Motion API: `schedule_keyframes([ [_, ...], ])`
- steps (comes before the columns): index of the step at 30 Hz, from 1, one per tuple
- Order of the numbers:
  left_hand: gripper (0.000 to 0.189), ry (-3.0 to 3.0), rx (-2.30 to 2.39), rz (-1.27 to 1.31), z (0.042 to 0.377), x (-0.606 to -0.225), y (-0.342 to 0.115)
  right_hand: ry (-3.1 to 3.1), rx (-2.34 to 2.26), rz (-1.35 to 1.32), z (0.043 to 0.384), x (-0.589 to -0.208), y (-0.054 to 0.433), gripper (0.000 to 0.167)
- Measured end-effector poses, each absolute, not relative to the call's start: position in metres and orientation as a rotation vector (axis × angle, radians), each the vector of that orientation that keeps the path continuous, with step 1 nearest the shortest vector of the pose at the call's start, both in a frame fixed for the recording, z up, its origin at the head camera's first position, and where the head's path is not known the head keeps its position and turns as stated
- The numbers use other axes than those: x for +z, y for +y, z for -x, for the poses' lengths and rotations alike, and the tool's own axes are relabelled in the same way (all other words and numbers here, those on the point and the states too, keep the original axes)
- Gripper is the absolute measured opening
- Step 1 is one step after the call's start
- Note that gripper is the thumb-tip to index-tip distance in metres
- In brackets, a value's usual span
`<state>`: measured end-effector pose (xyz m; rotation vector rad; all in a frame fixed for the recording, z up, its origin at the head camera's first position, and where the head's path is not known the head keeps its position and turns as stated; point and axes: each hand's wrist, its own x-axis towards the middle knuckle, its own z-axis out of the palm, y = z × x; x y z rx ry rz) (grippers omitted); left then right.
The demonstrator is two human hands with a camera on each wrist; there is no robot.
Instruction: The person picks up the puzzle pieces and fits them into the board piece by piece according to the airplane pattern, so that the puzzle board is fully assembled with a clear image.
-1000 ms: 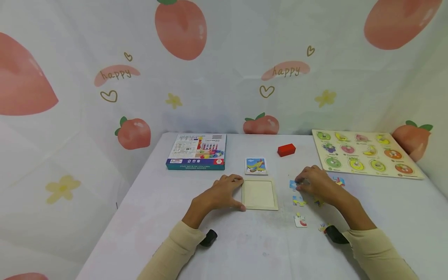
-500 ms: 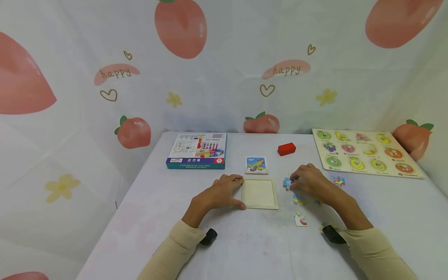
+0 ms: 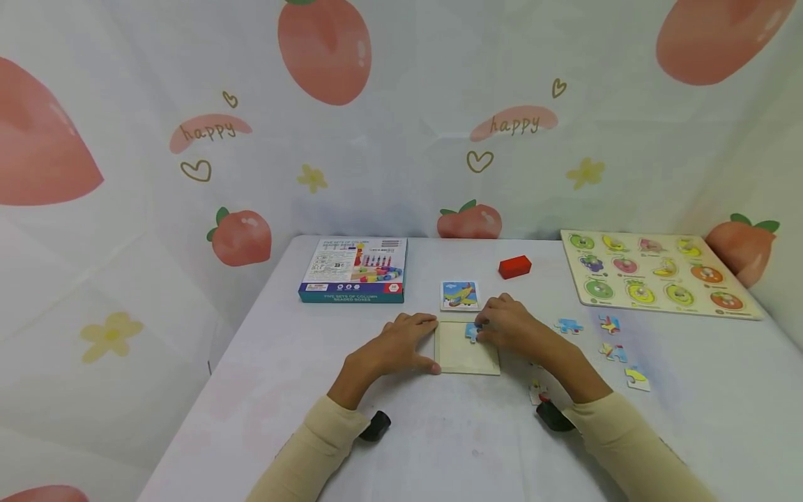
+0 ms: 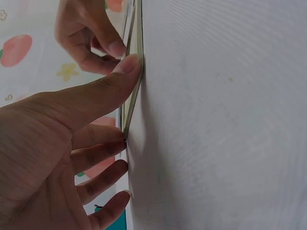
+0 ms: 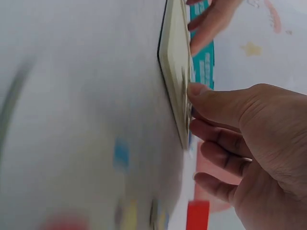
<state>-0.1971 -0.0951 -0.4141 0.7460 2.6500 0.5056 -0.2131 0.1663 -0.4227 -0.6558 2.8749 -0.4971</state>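
My right hand (image 3: 511, 324) pinches a blue jigsaw piece (image 3: 471, 332) over the upper right part of a pale wooden puzzle tray (image 3: 461, 357). In the right wrist view, its thumb and fingertips are right at the rim of the tray (image 5: 173, 72). My left hand (image 3: 395, 346) holds the tray's left side, thumb at the near corner and index finger at the far one. The left wrist view shows that thumb on the rim, with the other fingers of the left hand (image 4: 72, 129) spread. Behind the tray lies a square airplane picture (image 3: 460, 295).
Several loose jigsaw pieces (image 3: 569, 325) lie to the right; the right forearm partly covers some. A red block (image 3: 514, 266) sits at the back, a fruit puzzle board (image 3: 665, 275) at the back right. A boxed toy set (image 3: 353, 270) stands at the back left.
My right hand has carried the blue jigsaw piece leftward from among the loose pieces to over the tray, uncovering pieces at the right. The left hand has stayed at the tray.
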Motion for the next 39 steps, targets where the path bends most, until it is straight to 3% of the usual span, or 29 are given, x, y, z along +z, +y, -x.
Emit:
schedule_keyframes([
  [16, 0.088, 2.647, 0.544, -0.766, 0.198, -0.414, -0.096, 2.895, -0.536, 0.864, 0.216, -0.425, 0.130, 0.026],
  [39, 0.078, 2.655, 0.497, -0.817, 0.198, -0.415, -0.092, 2.977, -0.558, 0.723, 0.220, -0.428, 0.130, 0.035],
])
